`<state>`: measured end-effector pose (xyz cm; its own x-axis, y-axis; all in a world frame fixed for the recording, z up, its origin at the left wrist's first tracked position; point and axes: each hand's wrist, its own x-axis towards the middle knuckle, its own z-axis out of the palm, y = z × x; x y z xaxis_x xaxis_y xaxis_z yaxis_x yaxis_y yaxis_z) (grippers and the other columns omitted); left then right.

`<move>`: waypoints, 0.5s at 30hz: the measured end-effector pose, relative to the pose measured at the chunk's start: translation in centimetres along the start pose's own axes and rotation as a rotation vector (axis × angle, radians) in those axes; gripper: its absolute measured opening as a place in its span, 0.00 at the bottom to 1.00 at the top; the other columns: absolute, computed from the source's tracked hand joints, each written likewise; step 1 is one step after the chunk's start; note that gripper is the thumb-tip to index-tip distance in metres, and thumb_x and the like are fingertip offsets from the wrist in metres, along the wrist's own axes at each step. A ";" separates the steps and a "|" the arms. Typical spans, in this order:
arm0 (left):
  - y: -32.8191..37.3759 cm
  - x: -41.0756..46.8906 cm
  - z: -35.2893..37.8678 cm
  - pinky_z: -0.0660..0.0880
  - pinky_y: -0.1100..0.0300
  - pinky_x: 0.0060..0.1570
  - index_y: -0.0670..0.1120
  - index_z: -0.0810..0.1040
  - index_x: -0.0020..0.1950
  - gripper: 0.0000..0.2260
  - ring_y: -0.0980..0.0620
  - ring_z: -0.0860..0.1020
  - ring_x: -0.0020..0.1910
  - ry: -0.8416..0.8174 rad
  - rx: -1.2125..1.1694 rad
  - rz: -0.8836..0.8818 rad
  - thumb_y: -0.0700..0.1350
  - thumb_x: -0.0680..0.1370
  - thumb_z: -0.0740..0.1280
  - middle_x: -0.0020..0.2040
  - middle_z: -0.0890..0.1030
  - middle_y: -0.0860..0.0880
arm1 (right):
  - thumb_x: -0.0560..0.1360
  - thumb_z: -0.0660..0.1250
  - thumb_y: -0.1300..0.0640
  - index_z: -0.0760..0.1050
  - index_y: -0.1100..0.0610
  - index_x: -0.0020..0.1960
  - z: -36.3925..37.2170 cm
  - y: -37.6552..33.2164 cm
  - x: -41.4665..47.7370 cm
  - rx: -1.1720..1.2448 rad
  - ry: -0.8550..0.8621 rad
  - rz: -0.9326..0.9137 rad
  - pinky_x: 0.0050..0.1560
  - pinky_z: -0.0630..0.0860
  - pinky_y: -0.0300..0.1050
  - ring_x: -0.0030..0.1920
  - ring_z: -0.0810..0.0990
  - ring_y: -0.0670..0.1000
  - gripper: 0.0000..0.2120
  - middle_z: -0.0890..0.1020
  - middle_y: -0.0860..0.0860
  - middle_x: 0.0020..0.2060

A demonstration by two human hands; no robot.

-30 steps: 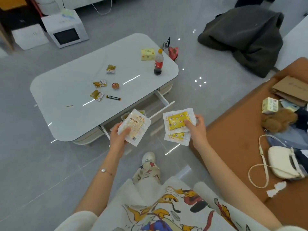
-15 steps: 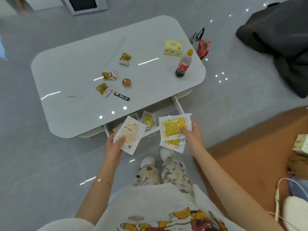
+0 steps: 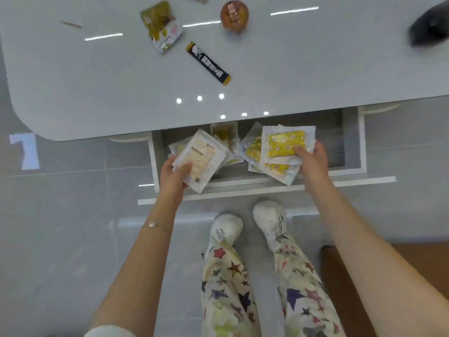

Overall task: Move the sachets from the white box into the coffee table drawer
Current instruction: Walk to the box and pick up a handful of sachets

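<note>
The coffee table drawer [image 3: 352, 152] stands pulled out below the white tabletop [image 3: 97, 93]. My left hand [image 3: 173, 177] grips a white sachet with orange print [image 3: 201, 159] over the drawer's left part. My right hand [image 3: 313, 161] pinches a small stack of white sachets with yellow centres [image 3: 284, 144] over the drawer's middle. More sachets [image 3: 224, 135] lie inside the drawer behind them. The white box is out of view.
On the tabletop lie a green-yellow snack packet [image 3: 161, 27], a black stick pack [image 3: 209, 64], a round brown item [image 3: 234, 15] and a thin stick [image 3: 71, 24]. A dark bottle base [image 3: 428, 32] shows top right. My feet [image 3: 247, 227] stand before the drawer; an orange surface [image 3: 413, 263] lies at right.
The view has moved in close over the table. Both hands have gone forward and down with their sachets, from in front of the drawer to over its inside.
</note>
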<state>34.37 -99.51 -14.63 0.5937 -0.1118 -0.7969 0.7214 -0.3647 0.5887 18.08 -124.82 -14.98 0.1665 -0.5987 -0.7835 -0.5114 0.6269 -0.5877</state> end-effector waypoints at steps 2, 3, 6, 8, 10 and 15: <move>-1.7 3.0 0.1 0.81 0.49 0.47 0.45 0.69 0.67 0.19 0.45 0.81 0.54 0.011 0.014 -0.028 0.38 0.77 0.68 0.59 0.79 0.45 | 0.78 0.65 0.62 0.70 0.55 0.62 0.9 1.3 3.0 0.015 -0.012 0.031 0.42 0.79 0.45 0.46 0.81 0.48 0.14 0.80 0.49 0.49; -2.4 4.2 0.3 0.81 0.48 0.48 0.45 0.69 0.68 0.20 0.44 0.81 0.54 0.012 0.029 -0.045 0.38 0.76 0.68 0.59 0.79 0.45 | 0.78 0.65 0.62 0.71 0.56 0.62 1.3 1.9 4.1 0.014 -0.023 0.046 0.43 0.80 0.46 0.47 0.82 0.50 0.14 0.81 0.50 0.49; -3.8 7.1 0.9 0.80 0.44 0.50 0.48 0.69 0.68 0.21 0.45 0.81 0.55 0.027 0.090 -0.069 0.40 0.76 0.68 0.61 0.78 0.46 | 0.77 0.65 0.64 0.70 0.56 0.61 2.8 3.3 6.8 -0.008 -0.069 0.090 0.47 0.81 0.52 0.50 0.82 0.54 0.14 0.80 0.54 0.53; -4.3 8.4 1.2 0.79 0.43 0.54 0.48 0.70 0.66 0.20 0.45 0.80 0.56 0.039 0.119 -0.044 0.39 0.76 0.69 0.60 0.79 0.46 | 0.77 0.65 0.65 0.69 0.57 0.61 3.7 3.8 7.8 -0.057 -0.095 0.109 0.50 0.80 0.57 0.52 0.81 0.57 0.14 0.79 0.55 0.54; -4.4 9.0 1.3 0.78 0.44 0.56 0.47 0.72 0.64 0.18 0.45 0.79 0.57 0.062 0.149 -0.019 0.38 0.76 0.68 0.60 0.79 0.46 | 0.76 0.64 0.67 0.69 0.60 0.63 4.5 4.1 8.4 -0.143 -0.105 0.105 0.53 0.79 0.57 0.55 0.80 0.59 0.16 0.79 0.57 0.57; -2.7 6.9 0.8 0.73 0.59 0.54 0.49 0.68 0.70 0.22 0.52 0.74 0.59 0.050 0.442 0.185 0.39 0.77 0.67 0.65 0.74 0.50 | 0.74 0.63 0.71 0.64 0.60 0.69 5.2 2.7 6.1 -0.335 -0.064 -0.043 0.47 0.75 0.41 0.54 0.76 0.51 0.25 0.76 0.55 0.58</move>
<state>36.24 -99.98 -21.85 0.7222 -0.1711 -0.6702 0.3876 -0.7023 0.5971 22.11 -124.21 -22.42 0.2409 -0.5818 -0.7768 -0.7496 0.3968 -0.5297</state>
